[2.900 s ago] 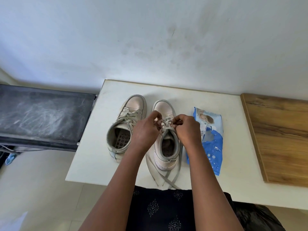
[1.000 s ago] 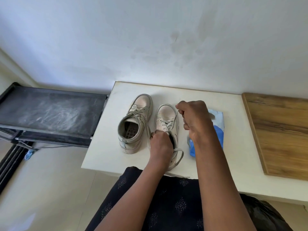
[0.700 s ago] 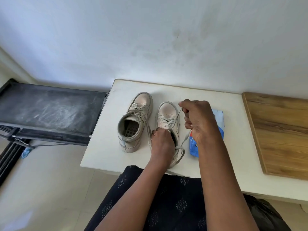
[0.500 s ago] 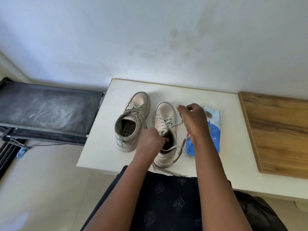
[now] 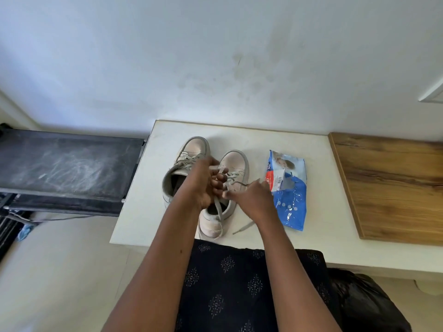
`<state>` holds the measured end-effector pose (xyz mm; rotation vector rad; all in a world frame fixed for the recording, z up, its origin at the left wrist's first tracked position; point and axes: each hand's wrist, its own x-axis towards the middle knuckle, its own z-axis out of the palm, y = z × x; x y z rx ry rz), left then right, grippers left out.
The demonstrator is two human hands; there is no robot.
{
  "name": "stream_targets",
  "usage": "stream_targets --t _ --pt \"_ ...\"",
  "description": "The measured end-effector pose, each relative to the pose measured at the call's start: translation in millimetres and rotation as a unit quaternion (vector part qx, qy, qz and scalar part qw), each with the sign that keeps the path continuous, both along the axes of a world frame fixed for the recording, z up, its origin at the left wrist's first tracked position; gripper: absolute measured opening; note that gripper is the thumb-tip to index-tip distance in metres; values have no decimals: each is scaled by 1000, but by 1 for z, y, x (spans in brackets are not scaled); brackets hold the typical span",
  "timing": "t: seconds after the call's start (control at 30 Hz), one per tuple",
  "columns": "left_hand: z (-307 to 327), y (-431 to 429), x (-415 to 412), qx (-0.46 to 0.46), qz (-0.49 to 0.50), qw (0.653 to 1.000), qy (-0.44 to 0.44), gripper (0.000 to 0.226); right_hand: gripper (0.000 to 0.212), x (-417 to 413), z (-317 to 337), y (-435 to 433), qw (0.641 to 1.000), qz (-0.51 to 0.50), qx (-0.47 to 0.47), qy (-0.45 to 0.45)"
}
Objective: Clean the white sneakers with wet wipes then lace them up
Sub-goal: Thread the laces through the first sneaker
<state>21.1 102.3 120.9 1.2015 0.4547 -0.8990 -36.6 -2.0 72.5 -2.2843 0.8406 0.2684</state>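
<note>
We are lacing the nearer sneaker (image 5: 234,162), which stands on the white table (image 5: 259,137) with its toe to the wall and its heel close to the front edge. Half a second ago our right hand (image 5: 253,200) was raised past the toe, drawing the lace (image 5: 219,207) out long, while our left hand (image 5: 203,185) sat at the collar. Now both hands have met over the eyelets. The left curls its fingers around the lace above the tongue, and the right pinches a strand between thumb and fingertip. We judge that the pull-through is finished and the next crossing, or the knot, is beginning.

The other sneaker (image 5: 193,149) sits just beside on the left, laced. We cannot tell whether the two touch. One loose lace end (image 5: 242,229) trails on the table near the front edge and could slip over.

The blue wet-wipes pack (image 5: 288,202), now uncovered, lies near on the right, with a wooden board (image 5: 395,188) beyond it. A dark rack (image 5: 67,168) stands past the left edge. Bare tabletop remains behind the toes and between pack and board.
</note>
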Motion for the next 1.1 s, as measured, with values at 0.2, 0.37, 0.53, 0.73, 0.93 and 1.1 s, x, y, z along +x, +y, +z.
stream_targets --t 0.2,0.37,0.53,0.73,0.93,1.1 --pt "25 0 2 269 -160 919 -237 36 103 2 -8 49 999 -15 -30 14" --pt "41 2 11 315 -125 886 -317 28 104 8 -14 52 998 -37 -41 12" --pt "37 2 6 328 -126 868 -350 24 93 7 -20 36 994 -50 -100 15" --pt "45 -1 -5 293 -16 881 -371 30 77 10 -26 40 989 -49 -138 3" --pt "54 8 -10 237 68 904 -349 36 67 11 -23 38 992 -39 -121 10" --pt "47 9 -6 231 83 898 -366 34 69 11 -25 38 992 -40 -121 6"
